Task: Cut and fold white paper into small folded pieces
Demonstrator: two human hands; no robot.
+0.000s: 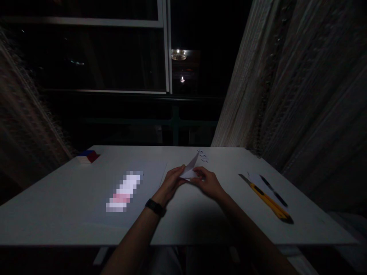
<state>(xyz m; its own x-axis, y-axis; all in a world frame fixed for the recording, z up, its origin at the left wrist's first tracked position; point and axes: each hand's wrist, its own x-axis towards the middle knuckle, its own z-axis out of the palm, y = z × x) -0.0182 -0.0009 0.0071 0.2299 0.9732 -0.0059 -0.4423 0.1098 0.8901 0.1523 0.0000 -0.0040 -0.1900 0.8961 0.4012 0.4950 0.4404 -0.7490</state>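
A folded piece of white paper (191, 165) is held just above the middle of the white table (183, 225), one flap standing up at a slant. My left hand (172, 181) grips its left side, fingers closed round the edge. From the right, my right hand (207, 181) pinches the paper's lower right part between thumb and fingers. Parts of the paper are hidden behind the fingers. Small dark marks (204, 156) show just beyond the paper; what they are is too dim to tell.
A yellow utility knife (265, 200), blade out, lies at the right beside a dark pen (273, 191). Left of my hands lies a large pale sheet (151, 172) bearing a bright blurred-out item (124, 191). A red, blue and white block (88, 156) sits far left. Curtains (241, 84) flank the window.
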